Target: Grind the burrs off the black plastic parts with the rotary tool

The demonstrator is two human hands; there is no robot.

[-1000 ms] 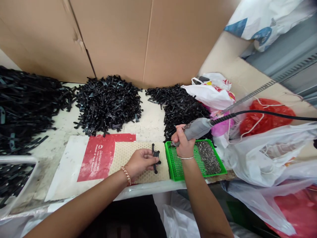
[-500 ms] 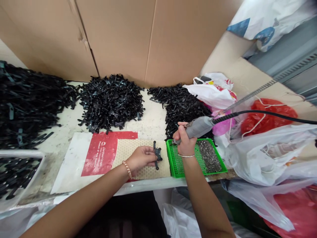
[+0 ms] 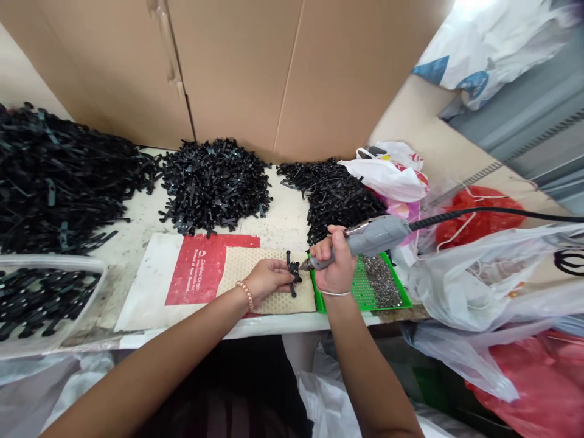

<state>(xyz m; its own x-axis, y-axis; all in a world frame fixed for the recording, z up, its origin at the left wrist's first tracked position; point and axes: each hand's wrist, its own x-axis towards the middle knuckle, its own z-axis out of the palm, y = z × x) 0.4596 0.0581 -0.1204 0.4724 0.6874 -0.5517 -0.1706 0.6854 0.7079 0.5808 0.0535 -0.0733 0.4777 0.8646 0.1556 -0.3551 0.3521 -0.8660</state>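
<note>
My left hand (image 3: 266,281) presses a small black plastic part (image 3: 291,272) onto a beige honeycomb mat (image 3: 247,261) at the table's front edge. My right hand (image 3: 335,264) grips a grey powered screwdriver (image 3: 371,236) with a black cable running off to the right. Its tip points left and sits right at the black part. Behind my right hand lies a green tray (image 3: 365,293) holding a heap of small screws (image 3: 385,283).
Three heaps of black plastic parts lie along the cardboard back wall: far left (image 3: 59,176), middle (image 3: 216,182) and right (image 3: 335,194). A clear bin (image 3: 50,267) with more parts stands at the left. Plastic bags (image 3: 483,267) crowd the right side. A red-and-white sheet (image 3: 196,274) lies under the mat.
My right hand has carried the screwdriver left from above the green tray until its tip meets the black part. My left hand has kept hold of the part. The view has drifted.
</note>
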